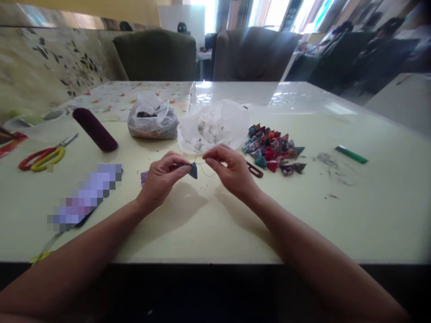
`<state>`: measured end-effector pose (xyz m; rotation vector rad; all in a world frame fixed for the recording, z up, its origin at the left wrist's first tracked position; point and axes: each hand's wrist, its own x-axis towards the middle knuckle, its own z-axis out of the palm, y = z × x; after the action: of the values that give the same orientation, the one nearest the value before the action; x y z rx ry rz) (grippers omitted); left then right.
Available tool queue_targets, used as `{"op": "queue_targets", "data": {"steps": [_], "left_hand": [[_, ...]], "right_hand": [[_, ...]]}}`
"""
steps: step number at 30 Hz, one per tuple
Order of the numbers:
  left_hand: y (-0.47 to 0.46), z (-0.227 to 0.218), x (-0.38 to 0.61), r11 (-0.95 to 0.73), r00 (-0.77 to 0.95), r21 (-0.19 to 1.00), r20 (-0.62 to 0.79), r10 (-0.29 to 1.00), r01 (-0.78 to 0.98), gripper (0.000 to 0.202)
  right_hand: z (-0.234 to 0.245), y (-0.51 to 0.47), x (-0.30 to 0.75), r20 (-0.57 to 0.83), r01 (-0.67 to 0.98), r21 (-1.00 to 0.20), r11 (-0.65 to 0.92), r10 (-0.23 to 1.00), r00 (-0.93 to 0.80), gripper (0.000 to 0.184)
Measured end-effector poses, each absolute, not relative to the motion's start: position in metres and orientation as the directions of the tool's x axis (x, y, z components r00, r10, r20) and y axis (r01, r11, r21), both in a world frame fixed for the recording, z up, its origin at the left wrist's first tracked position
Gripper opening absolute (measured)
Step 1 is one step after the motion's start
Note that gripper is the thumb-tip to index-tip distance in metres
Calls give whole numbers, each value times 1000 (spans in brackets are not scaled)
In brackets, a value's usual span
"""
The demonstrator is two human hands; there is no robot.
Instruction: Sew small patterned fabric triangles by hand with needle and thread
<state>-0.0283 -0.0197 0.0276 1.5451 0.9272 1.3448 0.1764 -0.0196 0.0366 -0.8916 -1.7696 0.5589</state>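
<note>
My left hand (164,172) pinches a small blue fabric triangle (193,171) between thumb and fingers. A fine sewing thread (209,175) loops from the fabric across to my right hand (229,168), whose thumb and fingertips are pinched together on it. Whether a needle sits in that pinch is too small to make out. Behind the left hand, a bit of purple patterned cloth (144,178) shows in part. Close by the right wrist lie dark red thread snips (255,169), partly hidden by the hand.
Beyond my hands sit a plastic bag with white stuffing (215,134) and a knotted bag (153,121). A heap of colourful fabric triangles (272,148) lies to the right, then a green cutter-like stick (352,154). Leftward are scissors (45,158), a maroon case (94,130) and a blurred phone (89,197).
</note>
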Motion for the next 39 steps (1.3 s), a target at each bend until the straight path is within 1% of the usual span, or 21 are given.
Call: {"op": "queue_targets", "data": {"steps": [2,5,7,9,12,14,19,23,24,25,26,27,28,29,30,31,32,33,35,37,39], "left_hand": [[-18,26,-29,-377,121,926,373,920,14,7],[-19,25,-29,-427,139,891,408,902,155,7],[-22,25,-28,-465,180,851,431,884,246,8],[-26,26,-27,-503,210,810,458,864,300,10],[-30,25,-24,-548,233,756,497,836,358,11],[-30,24,-23,-558,240,735,504,830,385,10],[-31,24,-20,-588,261,688,529,807,425,14],[-35,27,-18,-634,284,638,571,770,437,14],[-35,27,-19,-635,278,634,576,769,442,14],[-34,28,-19,-631,269,634,578,770,446,14],[-33,27,-20,-628,252,638,583,772,447,13],[-31,27,-21,-628,233,640,594,770,443,12],[-30,27,-22,-634,211,640,612,763,434,10],[-28,26,-24,-642,187,638,632,752,425,9],[-26,26,-25,-651,165,633,652,740,419,8],[-25,26,-26,-660,149,626,669,728,416,7],[-24,26,-26,-666,139,619,680,720,417,8],[-24,27,-27,-669,133,612,688,713,422,8],[-25,28,-27,-676,131,595,701,701,435,9],[-26,29,-26,-687,137,578,713,687,440,9],[-28,31,-25,-696,144,571,719,680,436,9]], "right_hand": [[36,-20,175,655,344,-654,674,732,-188,10],[33,-23,171,745,431,-470,770,608,-273,11],[30,-25,167,764,505,-329,798,539,-354,14],[27,-27,163,759,575,-202,793,497,-419,20],[25,-28,161,758,619,-60,783,439,-482,27],[24,-28,160,765,609,-1,793,393,-510,27],[25,-30,160,769,600,78,797,335,-544,29],[30,-40,154,800,525,160,836,202,-565,23],[32,-43,152,810,488,150,860,176,-560,21],[34,-47,150,821,443,114,889,167,-546,21],[36,-51,148,833,388,44,921,181,-522,21],[38,-53,148,845,325,-70,943,230,-484,20],[40,-55,149,843,250,-225,942,317,-435,19],[42,-56,150,816,157,-407,900,435,-381,16],[44,-55,152,755,47,-585,810,565,-333,12],[45,-53,155,667,-69,-729,682,683,-297,9],[46,-50,159,571,-175,-821,544,775,-271,9],[47,-46,162,486,-266,-866,423,837,-251,12],[47,-38,167,370,-382,-884,270,903,-220,20],[47,-34,169,294,-427,-885,185,934,-204,28],[47,-33,168,233,-444,-889,113,945,-227,34]]}}
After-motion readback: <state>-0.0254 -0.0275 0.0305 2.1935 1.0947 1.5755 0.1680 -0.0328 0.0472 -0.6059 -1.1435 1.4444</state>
